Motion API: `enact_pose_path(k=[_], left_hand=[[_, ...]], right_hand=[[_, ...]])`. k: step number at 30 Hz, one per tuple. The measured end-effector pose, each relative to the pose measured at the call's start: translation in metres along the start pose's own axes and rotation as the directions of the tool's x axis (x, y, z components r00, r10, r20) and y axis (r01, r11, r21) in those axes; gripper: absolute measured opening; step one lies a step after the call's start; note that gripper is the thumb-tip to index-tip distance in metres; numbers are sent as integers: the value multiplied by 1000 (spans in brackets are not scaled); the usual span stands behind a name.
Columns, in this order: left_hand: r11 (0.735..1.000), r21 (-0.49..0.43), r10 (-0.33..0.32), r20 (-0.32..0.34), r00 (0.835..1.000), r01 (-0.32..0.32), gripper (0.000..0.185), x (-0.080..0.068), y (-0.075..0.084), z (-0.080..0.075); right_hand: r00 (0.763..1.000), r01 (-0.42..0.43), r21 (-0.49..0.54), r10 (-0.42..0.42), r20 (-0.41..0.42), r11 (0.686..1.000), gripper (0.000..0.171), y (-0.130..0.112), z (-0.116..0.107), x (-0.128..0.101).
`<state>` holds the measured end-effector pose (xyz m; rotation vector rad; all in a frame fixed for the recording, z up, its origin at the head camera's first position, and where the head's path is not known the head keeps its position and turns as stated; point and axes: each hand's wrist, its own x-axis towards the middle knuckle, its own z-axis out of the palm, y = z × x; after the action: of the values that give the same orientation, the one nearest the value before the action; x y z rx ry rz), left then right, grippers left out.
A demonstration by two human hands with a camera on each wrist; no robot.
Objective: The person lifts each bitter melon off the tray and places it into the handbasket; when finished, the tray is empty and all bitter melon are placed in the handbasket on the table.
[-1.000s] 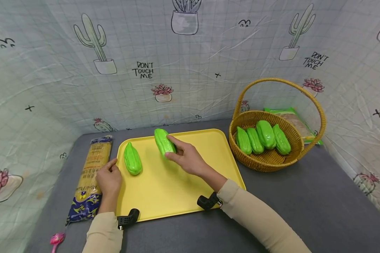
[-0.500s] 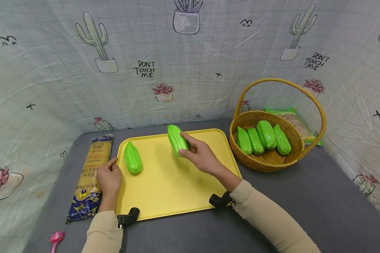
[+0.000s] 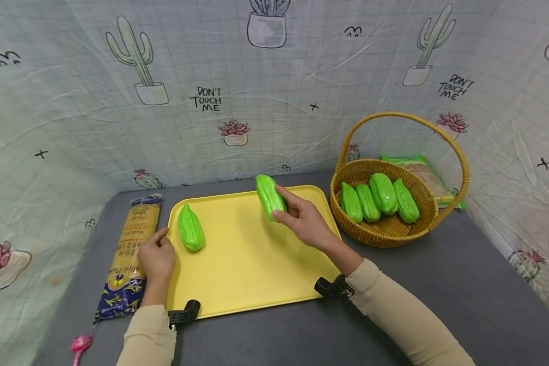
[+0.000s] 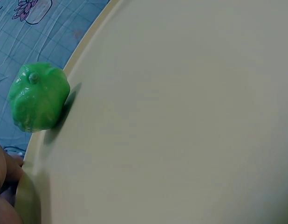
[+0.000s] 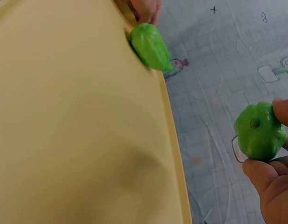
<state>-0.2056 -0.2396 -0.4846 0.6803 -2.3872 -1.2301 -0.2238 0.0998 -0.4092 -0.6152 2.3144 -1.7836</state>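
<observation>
My right hand [image 3: 307,222] grips a bright green, ribbed, elongated vegetable [image 3: 270,197] above the back of a yellow tray [image 3: 238,269]. The thumb and fingers press its sides, and its blunt end with a small stem nub faces the right wrist camera. At the tray's left edge, my left hand [image 3: 157,256] holds the rim with curled fingers; part of this grip is hidden. Just right of that hand, a second green vegetable [image 3: 191,230] lies on the tray, its pointed tip toward the back. In the left wrist view, only a few left-hand fingers [image 4: 11,168] show beside the rim.
A woven basket [image 3: 379,239] with a tall handle stands right of the tray, holding several similar green vegetables [image 3: 383,194]. Behind it lies a green-edged packet [image 3: 423,170]. A spaghetti pack [image 3: 132,244] lies to the left, with a pink lollipop-like item [image 3: 81,344] nearer the front.
My right hand has carried its green vegetable rightward and slightly up over the tray. The left hand and the other vegetables have stayed in place.
</observation>
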Motion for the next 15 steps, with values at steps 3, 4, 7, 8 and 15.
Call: enact_pose_path(k=[3,4,7,8,15], left_hand=[[1000,-3,4,1,1000,-4,38,0,-1,0],[1000,-4,4,2,1000,-4,38,0,-1,0],[1000,-2,0,6,1000,0,38,1,-2,0],[1000,0,-1,6,1000,1,38,1,-2,0],[1000,6,-2,1,1000,2,38,2,-3,0]], right_hand=[[1000,6,-7,-6,-11,1000,68,1,-5,-2],[1000,9,-9,-9,-14,1000,68,1,-7,-3],[1000,18,-12,-18,-18,1000,68,2,-12,-6],[1000,19,-12,-19,-20,1000,68,2,-14,-7],[998,3,-30,-5,-55,1000,68,1,-29,-15]])
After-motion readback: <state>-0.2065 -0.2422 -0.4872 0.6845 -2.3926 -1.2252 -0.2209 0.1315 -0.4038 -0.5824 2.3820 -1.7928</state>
